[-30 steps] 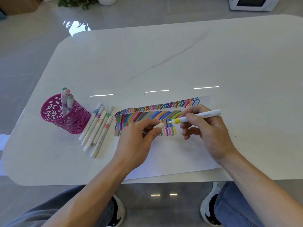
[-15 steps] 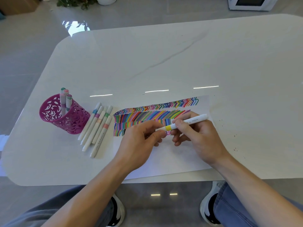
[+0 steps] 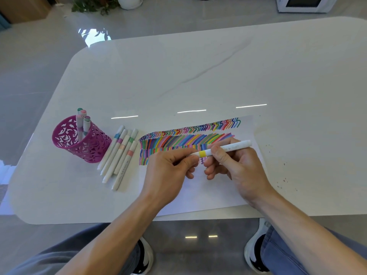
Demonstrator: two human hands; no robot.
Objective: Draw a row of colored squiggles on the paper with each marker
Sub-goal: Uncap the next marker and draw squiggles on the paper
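A white sheet of paper (image 3: pixel 208 193) lies at the table's near edge, with rows of colored strokes and squiggles (image 3: pixel 188 138) across its top. My right hand (image 3: pixel 236 167) grips a white marker with a yellow band (image 3: pixel 228 148), held nearly level above the paper. My left hand (image 3: pixel 170 171) pinches the marker's cap end at the left, where cap and barrel meet. Both hands hide part of the lowest row of squiggles.
Several white markers (image 3: pixel 119 153) lie side by side left of the paper. A pink cut-out pen cup (image 3: pixel 83 143) further left holds a few more markers. Small colored specks (image 3: pixel 282 179) dot the white table (image 3: pixel 198 76) right of the paper.
The yellow marker's tip was bare and apart from the cap in my left hand. Now the cap and marker are joined, and both hands have come together over the paper.
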